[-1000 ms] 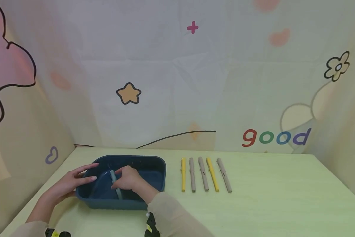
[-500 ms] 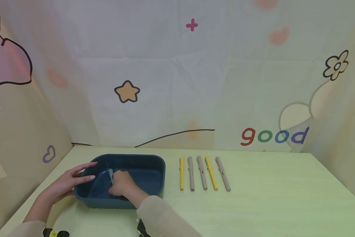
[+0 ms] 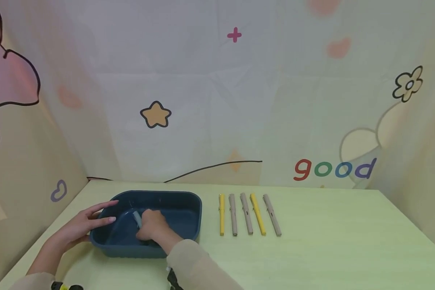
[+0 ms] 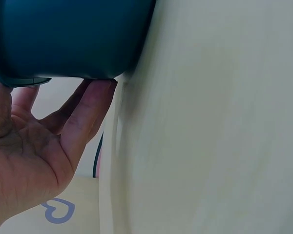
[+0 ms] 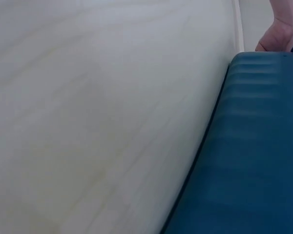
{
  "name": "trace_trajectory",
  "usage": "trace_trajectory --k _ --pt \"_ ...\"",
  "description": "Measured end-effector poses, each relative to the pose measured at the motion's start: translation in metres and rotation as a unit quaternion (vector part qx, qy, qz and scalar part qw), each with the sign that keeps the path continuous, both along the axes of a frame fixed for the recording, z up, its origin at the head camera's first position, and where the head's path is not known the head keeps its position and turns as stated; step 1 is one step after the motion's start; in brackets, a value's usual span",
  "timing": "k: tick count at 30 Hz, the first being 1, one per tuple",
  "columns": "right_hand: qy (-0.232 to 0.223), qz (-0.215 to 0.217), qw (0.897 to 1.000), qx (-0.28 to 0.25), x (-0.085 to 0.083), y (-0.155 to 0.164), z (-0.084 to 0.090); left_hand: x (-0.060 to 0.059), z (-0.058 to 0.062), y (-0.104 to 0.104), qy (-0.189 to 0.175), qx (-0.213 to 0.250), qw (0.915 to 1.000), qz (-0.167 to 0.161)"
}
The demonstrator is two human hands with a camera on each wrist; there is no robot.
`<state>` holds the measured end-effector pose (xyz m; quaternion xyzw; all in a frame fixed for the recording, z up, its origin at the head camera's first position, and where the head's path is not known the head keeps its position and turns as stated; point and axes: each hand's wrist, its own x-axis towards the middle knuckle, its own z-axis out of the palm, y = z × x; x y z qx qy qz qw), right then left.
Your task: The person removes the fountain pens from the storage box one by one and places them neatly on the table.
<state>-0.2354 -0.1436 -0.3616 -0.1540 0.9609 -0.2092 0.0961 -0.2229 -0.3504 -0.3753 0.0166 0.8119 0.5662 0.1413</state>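
Observation:
A dark blue rectangular basin [image 3: 137, 251] stands on the left part of the table. At its left end my left hand [image 3: 77, 227] grips the wall, with thumb and one finger over the rim. In the left wrist view, other fingers of the left hand [image 4: 49, 141] press on the outside of the basin [image 4: 73, 39]. My right hand [image 3: 152, 226] reaches down inside the basin, fingers curled at a light blue pen [image 3: 137, 219]. Only the pen's upper part shows; the hand covers its lower part. The right wrist view shows the basin's outer side [image 5: 249, 146], not the pen.
Right of the basin several pens lie in a row: a yellow pen [image 3: 222, 215], a grey pen [image 3: 233, 215], another grey pen [image 3: 246, 213], a second yellow pen [image 3: 258, 214] and one more grey pen [image 3: 272, 215]. A printed cloth [image 3: 202, 100] hangs behind the table [image 3: 329, 241].
My right hand has shifted slightly toward the near side of the basin and covers more of the light blue pen. The left hand and the row of pens stay in place.

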Motion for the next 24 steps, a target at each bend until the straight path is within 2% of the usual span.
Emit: trace_trajectory --k 5,8,15,18,22,24 --pt "-0.019 0.004 0.999 -0.029 -0.004 0.006 -0.001 -0.001 0.0 0.0 0.004 0.0 1.0 0.0" --pt "-0.046 -0.006 0.997 -0.068 -0.004 0.01 -0.001 -0.001 0.0 0.0 0.001 0.003 1.0 0.002" --pt "-0.075 -0.004 0.99 -0.117 -0.007 0.02 0.005 0.0 0.001 0.001 0.0 -0.005 1.0 0.004" --pt "-0.102 -0.003 0.982 -0.159 -0.012 0.027 0.01 0.0 0.001 -0.001 -0.003 -0.006 1.0 0.005" --pt "-0.147 -0.013 0.962 -0.229 -0.015 0.041 0.018 -0.001 0.0 -0.001 -0.001 -0.007 1.0 0.003" --pt "-0.162 -0.004 0.954 -0.254 -0.016 0.049 0.021 0.0 -0.001 -0.001 -0.002 -0.007 1.0 0.002"
